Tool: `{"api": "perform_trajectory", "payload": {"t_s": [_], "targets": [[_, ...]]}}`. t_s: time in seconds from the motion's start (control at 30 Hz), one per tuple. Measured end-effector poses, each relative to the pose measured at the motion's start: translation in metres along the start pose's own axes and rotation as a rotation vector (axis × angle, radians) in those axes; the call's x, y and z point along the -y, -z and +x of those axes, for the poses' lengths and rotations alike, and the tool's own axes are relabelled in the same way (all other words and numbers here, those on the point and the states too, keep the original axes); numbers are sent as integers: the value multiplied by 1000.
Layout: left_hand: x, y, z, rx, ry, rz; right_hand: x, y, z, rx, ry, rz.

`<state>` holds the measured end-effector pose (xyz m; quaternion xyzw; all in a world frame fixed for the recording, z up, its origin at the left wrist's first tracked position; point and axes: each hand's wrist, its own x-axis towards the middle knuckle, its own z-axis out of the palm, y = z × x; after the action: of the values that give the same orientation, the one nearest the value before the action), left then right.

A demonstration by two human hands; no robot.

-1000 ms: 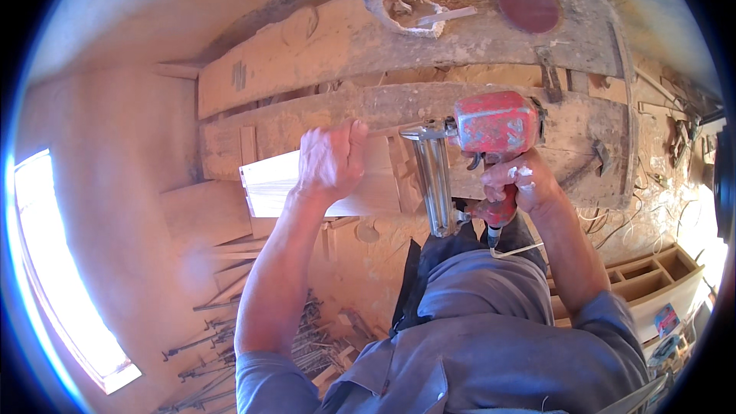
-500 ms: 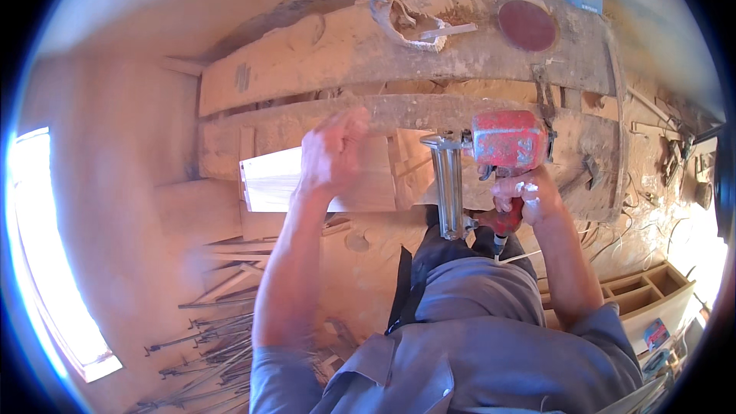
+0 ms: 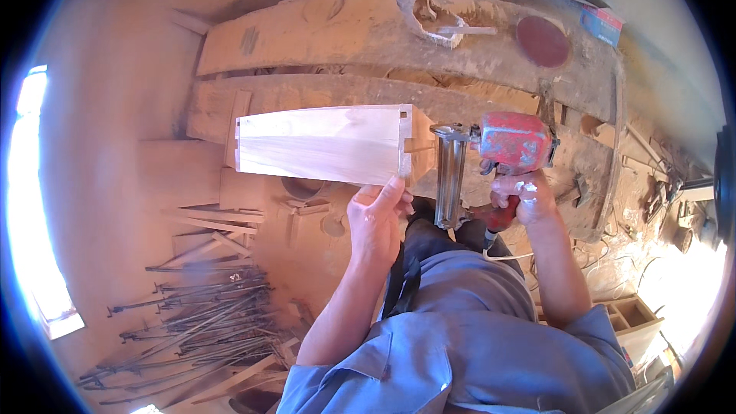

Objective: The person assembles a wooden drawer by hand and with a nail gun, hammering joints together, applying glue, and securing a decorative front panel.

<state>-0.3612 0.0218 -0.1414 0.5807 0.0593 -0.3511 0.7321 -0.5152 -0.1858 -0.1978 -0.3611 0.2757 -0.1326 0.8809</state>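
My right hand [image 3: 526, 193] is wrapped round the handle of a red pneumatic nail gun [image 3: 512, 142]. The gun's long metal magazine [image 3: 450, 176] points back toward my body. To its left, a pale wooden drawer box [image 3: 322, 142] lies with one broad side up, its joint notches showing at both ends. My left hand [image 3: 377, 218] grips the box's near right corner, thumb pressed on the edge and the other fingers curled, partly hidden. The nail gun's nose is close to the box's right end; whether they touch I cannot tell.
A worn plank workbench [image 3: 307, 92] runs across ahead. On it lie a reddish round disc [image 3: 543, 41], a curled cloth strip [image 3: 414, 11] and a small stick [image 3: 468, 30]. Long metal clamps [image 3: 207, 322] and wood strips [image 3: 207, 218] cover the floor at left. A compartmented wooden case [image 3: 632, 322] stands at right.
My left hand has come back from over the box to grip its near right corner. The box now shows whole, and my view has shifted a little. The nail gun stays in my right hand.
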Motion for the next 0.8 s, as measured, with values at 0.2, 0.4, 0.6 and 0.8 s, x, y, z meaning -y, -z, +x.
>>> {"api": "perform_trajectory", "payload": {"t_s": [0.2,0.4,0.6,0.8], "targets": [[2,-6,7,-57,16,-127,-6,7,6,66,-22,-11],[4,-2,7,-25,37,-136,-1,-8,9,59,-69,64],[4,-1,9,-14,48,-151,-4,-4,15,93,-119,63],[3,-3,8,-1,35,-151,-3,-11,13,97,-72,102]]}}
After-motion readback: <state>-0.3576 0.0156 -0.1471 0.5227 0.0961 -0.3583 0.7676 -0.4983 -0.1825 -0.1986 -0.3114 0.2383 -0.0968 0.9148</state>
